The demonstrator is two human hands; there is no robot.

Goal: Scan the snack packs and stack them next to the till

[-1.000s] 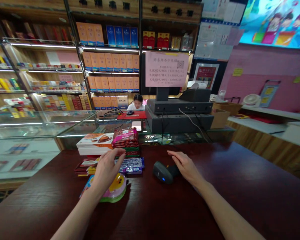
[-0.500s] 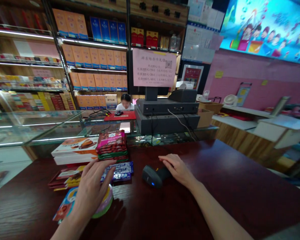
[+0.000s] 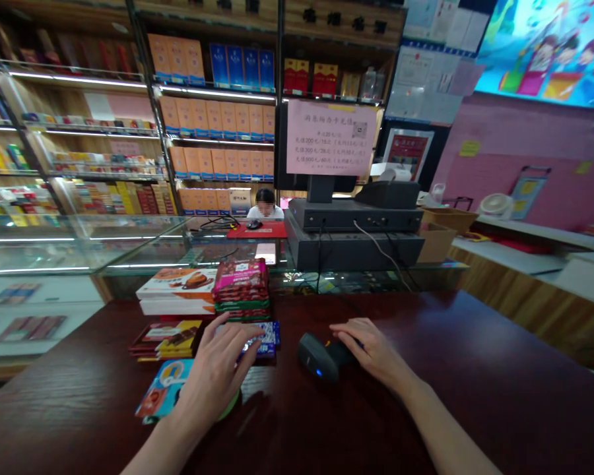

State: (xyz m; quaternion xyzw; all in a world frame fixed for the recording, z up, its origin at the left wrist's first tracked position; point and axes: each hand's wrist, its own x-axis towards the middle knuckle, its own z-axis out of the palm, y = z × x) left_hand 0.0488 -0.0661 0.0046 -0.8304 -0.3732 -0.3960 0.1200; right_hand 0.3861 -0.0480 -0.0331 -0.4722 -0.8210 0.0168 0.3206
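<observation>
My left hand (image 3: 216,361) hovers palm down with fingers spread, holding nothing. It partly covers blue-and-silver packets (image 3: 266,340) and a round green-edged item (image 3: 230,404). My right hand (image 3: 376,349) lies by the handle end of a black barcode scanner (image 3: 319,357), fingers stretched out and not wrapped round it. A blue light glows on the scanner. Beyond my left hand stand stacked red and pink snack bags (image 3: 241,284) and white-and-orange boxes (image 3: 178,290). Flat chocolate packs (image 3: 171,338) and a blue pouch (image 3: 163,389) lie to its left.
A dark wooden table (image 3: 321,429) carries these goods. Behind it is a glass counter (image 3: 143,254) with a cash register (image 3: 356,231) and a pink sign (image 3: 331,140). A person (image 3: 264,206) sits behind the counter before shelves of boxes (image 3: 212,119).
The view has swung left, so the scene sits further right. My left hand has shifted slightly toward the blue packets, uncovering more of the blue pouch. My right hand stays by the scanner.
</observation>
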